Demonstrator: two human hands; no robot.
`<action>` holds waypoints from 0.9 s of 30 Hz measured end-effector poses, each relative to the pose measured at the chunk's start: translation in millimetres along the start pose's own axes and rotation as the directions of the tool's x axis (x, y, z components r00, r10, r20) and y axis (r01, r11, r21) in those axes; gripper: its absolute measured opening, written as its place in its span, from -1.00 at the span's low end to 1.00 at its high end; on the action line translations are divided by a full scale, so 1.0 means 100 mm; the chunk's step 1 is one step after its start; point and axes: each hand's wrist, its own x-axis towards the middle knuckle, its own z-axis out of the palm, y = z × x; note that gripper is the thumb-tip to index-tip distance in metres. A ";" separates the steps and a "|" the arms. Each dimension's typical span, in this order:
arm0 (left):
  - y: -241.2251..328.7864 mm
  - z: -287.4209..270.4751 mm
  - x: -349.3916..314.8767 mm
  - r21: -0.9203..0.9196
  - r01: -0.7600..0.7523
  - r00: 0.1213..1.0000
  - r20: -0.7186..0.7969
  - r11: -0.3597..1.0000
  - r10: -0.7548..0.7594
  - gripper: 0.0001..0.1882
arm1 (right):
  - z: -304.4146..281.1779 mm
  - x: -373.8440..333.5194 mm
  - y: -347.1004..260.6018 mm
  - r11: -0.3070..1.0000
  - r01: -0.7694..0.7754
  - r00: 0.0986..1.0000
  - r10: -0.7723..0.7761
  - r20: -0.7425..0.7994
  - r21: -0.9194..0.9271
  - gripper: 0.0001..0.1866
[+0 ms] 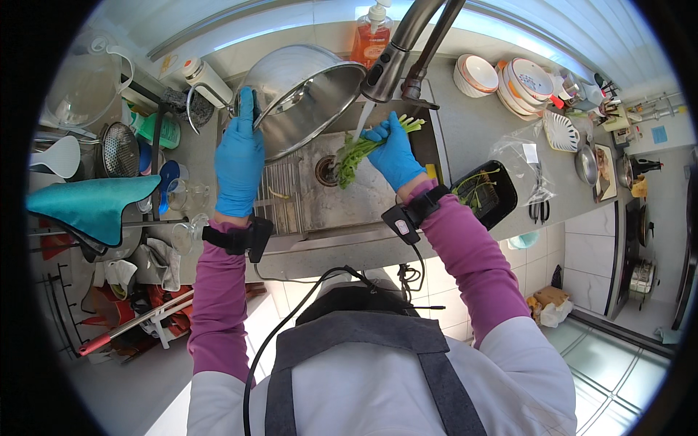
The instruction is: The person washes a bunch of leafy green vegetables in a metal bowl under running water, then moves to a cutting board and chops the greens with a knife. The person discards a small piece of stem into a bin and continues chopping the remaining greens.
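Both hands wear blue gloves. My left hand is closed on the side of a large shiny steel bowl, which is tilted over the left part of the sink with its opening toward the right. My right hand grips a bunch of leafy green stalks, celery-like in look. Its leaves hang down to the left near the drain, while the pale stalk ends stick out past my fingers at the upper right. Water runs from the dark faucet onto the greens.
Right of the sink stands a black tray with more green stalks, beside scissors and a clear plastic bag. Stacked bowls line the back. An orange soap bottle stands behind the faucet. A teal cloth hangs on the left rack.
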 end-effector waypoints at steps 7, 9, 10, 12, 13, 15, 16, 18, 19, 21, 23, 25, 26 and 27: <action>-0.07 -0.01 -0.04 0.012 -0.048 0.997 -0.064 0.999 0.048 -0.22 | 0.14 0.10 0.14 0.996 0.066 0.998 -0.066 0.001 -0.068 -0.62; -0.10 -0.02 -0.07 0.012 -0.036 0.998 -0.052 0.999 0.037 -0.22 | 0.16 0.05 0.19 0.990 0.006 1.000 -0.007 -0.011 -0.143 -0.63; -0.10 -0.01 -0.08 -0.003 -0.032 0.998 -0.051 0.999 0.032 -0.22 | 0.17 0.02 0.20 0.986 -0.036 0.997 0.025 -0.072 -0.160 -0.63; -0.12 -0.01 -0.10 0.040 -0.034 0.997 -0.065 0.999 0.036 -0.23 | 0.18 -0.03 0.23 0.972 -0.013 0.994 -0.014 -0.110 -0.236 -0.65; -0.12 -0.02 -0.11 0.054 -0.032 0.997 -0.069 0.998 0.036 -0.23 | 0.17 -0.05 0.24 0.964 0.004 0.996 -0.028 -0.089 -0.266 -0.66; -0.13 -0.03 -0.11 0.079 -0.037 0.998 -0.046 0.996 0.040 -0.24 | 0.11 -0.07 0.33 0.910 -0.043 0.994 -0.003 -0.111 -0.413 -0.69; -0.14 -0.02 -0.10 0.081 -0.040 0.998 -0.040 0.996 0.043 -0.24 | 0.07 -0.06 0.36 0.876 -0.065 0.994 0.015 -0.107 -0.478 -0.70; -0.13 -0.02 -0.09 0.080 -0.023 0.999 -0.026 0.997 0.026 -0.25 | -0.01 -0.02 0.40 0.881 -0.032 0.999 0.011 -0.048 -0.472 -0.72; -0.13 -0.02 -0.08 0.078 -0.012 1.000 -0.021 0.997 0.014 -0.25 | -0.06 0.01 0.41 0.884 -0.025 1.000 0.016 -0.025 -0.466 -0.73; -0.13 -0.02 -0.06 0.073 0.019 1.000 -0.002 0.997 -0.019 -0.25 | -0.17 0.03 0.45 0.767 -0.045 0.999 0.027 -0.039 -0.640 -0.72; -0.13 -0.03 -0.06 0.054 0.047 0.999 0.009 0.997 -0.047 -0.26 | -0.27 0.03 0.51 0.603 -0.078 0.997 0.034 -0.071 -0.794 -0.71; -0.14 -0.03 -0.06 0.020 0.078 0.997 0.009 0.997 -0.079 -0.26 | -0.36 -0.01 0.60 0.390 -0.127 0.992 0.035 -0.123 -0.912 -0.68; -0.15 -0.03 -0.07 -0.004 0.069 0.998 -0.010 0.998 -0.069 -0.27 | -0.37 -0.02 0.62 0.285 -0.107 0.994 0.017 -0.106 -0.953 -0.65; -0.16 -0.03 -0.07 -0.028 0.060 0.998 -0.029 0.998 -0.060 -0.27 | -0.38 -0.02 0.63 0.285 -0.100 0.995 0.015 -0.100 -0.953 -0.65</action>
